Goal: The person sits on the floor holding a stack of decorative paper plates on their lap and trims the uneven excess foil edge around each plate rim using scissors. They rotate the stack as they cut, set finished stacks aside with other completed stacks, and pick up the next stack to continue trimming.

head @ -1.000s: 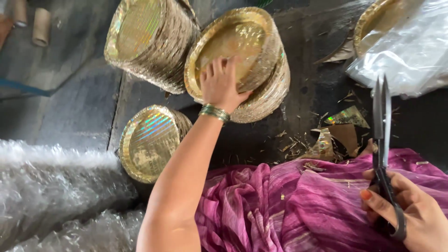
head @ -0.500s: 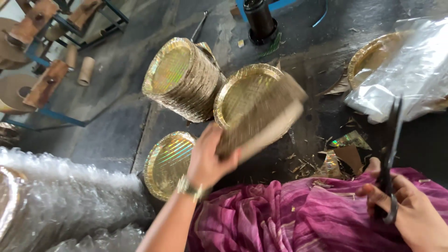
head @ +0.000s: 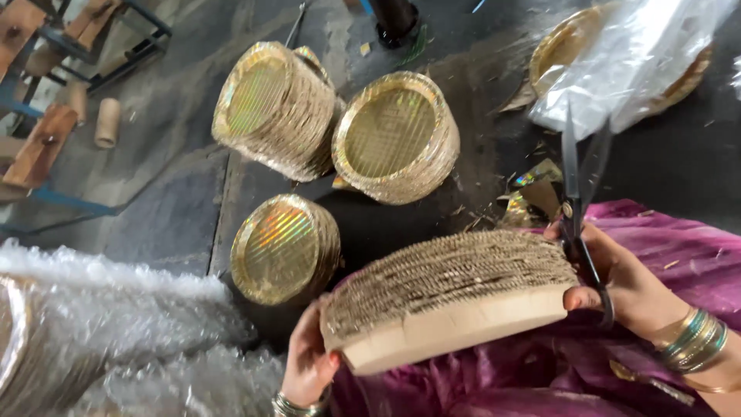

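Head view: left hand (head: 309, 363) cupped the plate stack (head: 451, 297); right hand (head: 625, 282), gripping scissors (head: 579, 193), steadied it; both ends needed firm, level support.

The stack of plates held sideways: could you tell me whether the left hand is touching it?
Touching: the head view shows the left hand gripping the near end of the stack of plates.
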